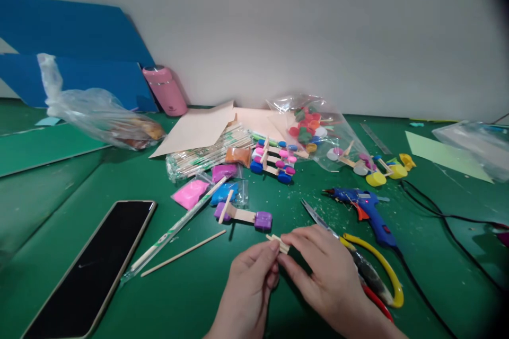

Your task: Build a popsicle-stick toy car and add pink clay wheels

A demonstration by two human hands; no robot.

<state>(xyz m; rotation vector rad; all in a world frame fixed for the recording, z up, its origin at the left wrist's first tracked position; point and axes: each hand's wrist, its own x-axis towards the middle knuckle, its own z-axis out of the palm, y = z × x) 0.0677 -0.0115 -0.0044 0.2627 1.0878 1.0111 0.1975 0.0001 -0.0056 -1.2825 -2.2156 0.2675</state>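
Short pieces of pale wooden stick (283, 244) are pinched between both hands at the front centre. My left hand (254, 275) closes thumb and fingers on their left end. My right hand (318, 265) grips the right end with its fingertips; how many pieces there are is partly hidden. Just beyond lies a small stick model with purple clay ends (242, 215). To the left rests a long thin wooden stick (183, 253). Beside my right hand are pliers (382, 265) with yellow and red handles, partly covered by that hand.
A blue glue gun (363, 204) with its cable lies at right. At left are a phone (91, 270) and a wrapped chopstick pack (175, 230). Behind are clay packets (191, 193), several clay-ended models (274, 161), a bag of caps (318, 127) and a pink flask (166, 90).
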